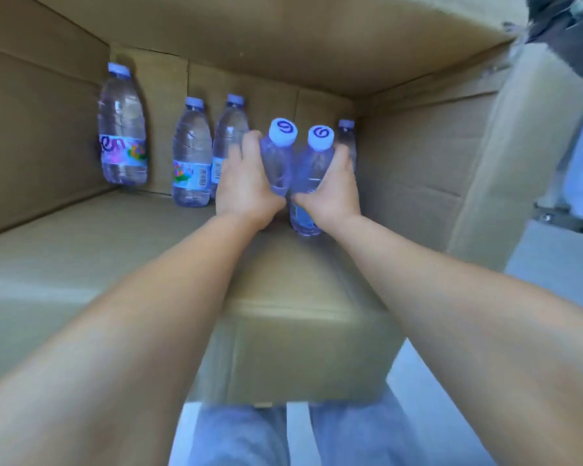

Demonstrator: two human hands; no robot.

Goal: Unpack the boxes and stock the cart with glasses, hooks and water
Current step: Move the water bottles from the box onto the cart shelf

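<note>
— Nearest the lens?
— Blurred knees, then both forearms reaching into the cardboard box (81,250).
— The hands?
— Left hand (246,186) grips one water bottle (276,159), right hand (330,193) grips another bottle (312,176); fingertips hidden behind them.
— Anything else?
— Four more bottles by the back wall, the rightmost bottle (346,136) mostly hidden.

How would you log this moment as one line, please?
left hand: grips bottle | right hand: grips second bottle | place: inside box

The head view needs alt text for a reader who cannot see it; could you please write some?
Left hand and right hand each grip a water bottle inside a large cardboard box. Four more bottles stand along its far wall.
</note>
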